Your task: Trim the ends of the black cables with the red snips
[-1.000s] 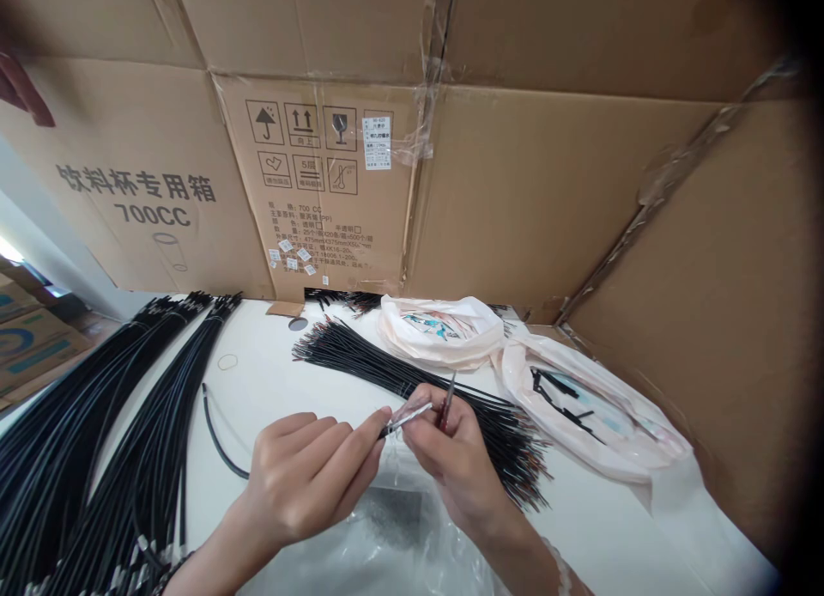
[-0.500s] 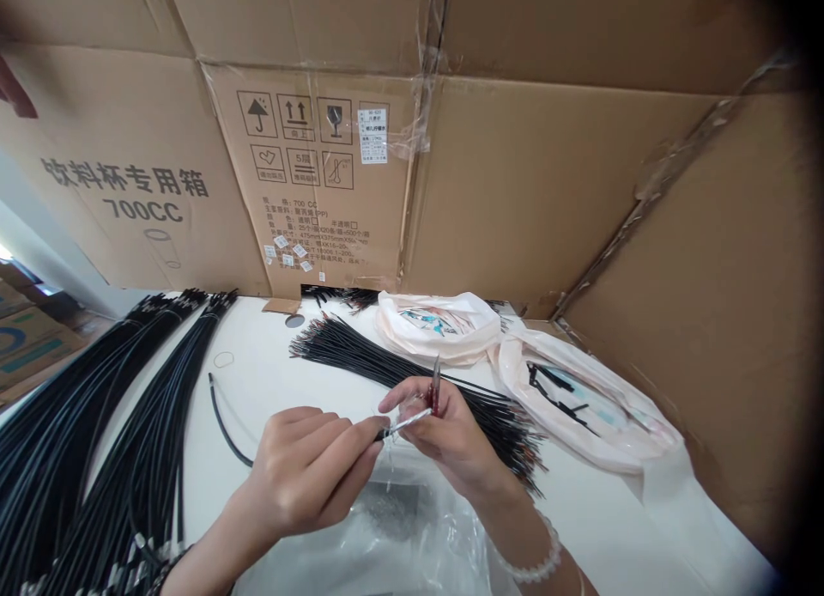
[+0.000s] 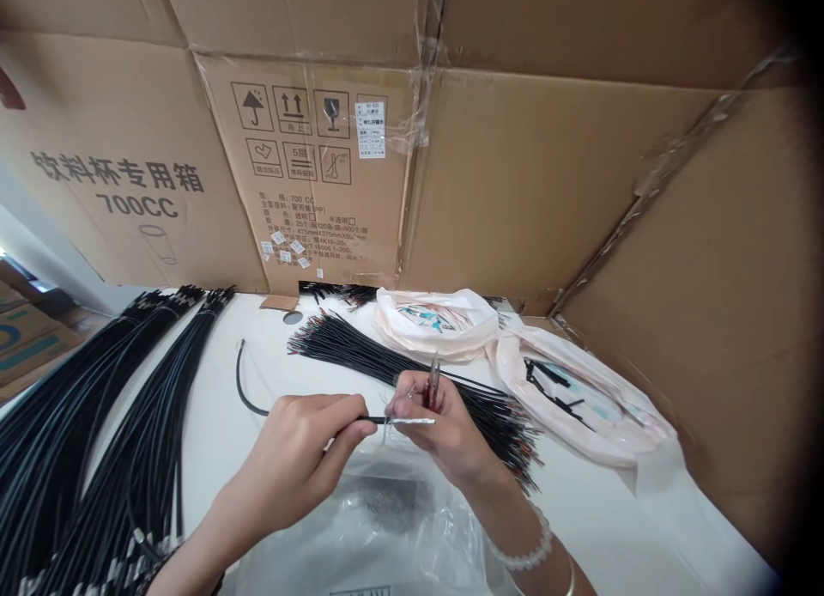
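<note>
My left hand (image 3: 315,450) pinches a black cable (image 3: 250,404) close to its stripped end, and the cable's other end curves up off to the left. Past the black jacket, a silvery foil-wrapped core (image 3: 415,421) sticks out toward the right, with fine loose wire strands around its base. My right hand (image 3: 444,433) is closed around small red-handled snips (image 3: 433,383), tips pointing up, while its thumb and finger are at the strands. Below both hands lies a clear plastic bag (image 3: 412,536) with a grey clump of strands in it.
Bundles of black cables (image 3: 116,390) lie at the left, and another cable bundle (image 3: 373,355) runs behind my hands. Two white bags (image 3: 444,347) with scraps stand at the back right. Cardboard walls (image 3: 515,175) enclose the white table (image 3: 212,355) behind and at right.
My left hand has shifted back along the cable, showing more black jacket. The foil core now lies nearly level instead of slanting up. The cable's free end has swung up and right.
</note>
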{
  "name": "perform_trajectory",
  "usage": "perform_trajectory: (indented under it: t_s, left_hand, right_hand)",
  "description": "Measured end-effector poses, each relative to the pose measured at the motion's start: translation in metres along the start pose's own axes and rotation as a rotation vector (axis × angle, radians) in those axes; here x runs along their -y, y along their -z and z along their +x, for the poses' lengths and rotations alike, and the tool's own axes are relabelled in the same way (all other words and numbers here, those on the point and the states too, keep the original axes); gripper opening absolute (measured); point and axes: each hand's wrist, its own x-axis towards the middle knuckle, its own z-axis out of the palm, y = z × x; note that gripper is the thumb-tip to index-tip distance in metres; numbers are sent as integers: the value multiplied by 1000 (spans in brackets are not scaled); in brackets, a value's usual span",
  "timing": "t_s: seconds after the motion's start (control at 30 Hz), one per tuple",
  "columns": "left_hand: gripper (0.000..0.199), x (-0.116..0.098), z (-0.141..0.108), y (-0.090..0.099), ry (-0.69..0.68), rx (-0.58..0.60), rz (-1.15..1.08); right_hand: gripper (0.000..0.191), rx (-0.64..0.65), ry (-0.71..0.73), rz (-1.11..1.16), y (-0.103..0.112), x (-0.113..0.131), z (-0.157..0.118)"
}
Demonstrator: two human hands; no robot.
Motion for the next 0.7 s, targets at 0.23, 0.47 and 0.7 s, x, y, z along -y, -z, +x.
perform_trajectory:
  t_s: [0.23, 0.47, 0.7]
  left_hand:
    - [26, 6, -2, 3, -163, -82, -24]
    - [27, 6, -1, 1, -143, -96, -25]
    - [27, 4, 0, 2, -200, -104, 25]
  right_hand:
    - [50, 74, -109, 119, -7, -7, -2]
    - [53, 136, -169, 127, 4, -7, 2]
    - [51, 194, -287, 111, 11, -11, 3]
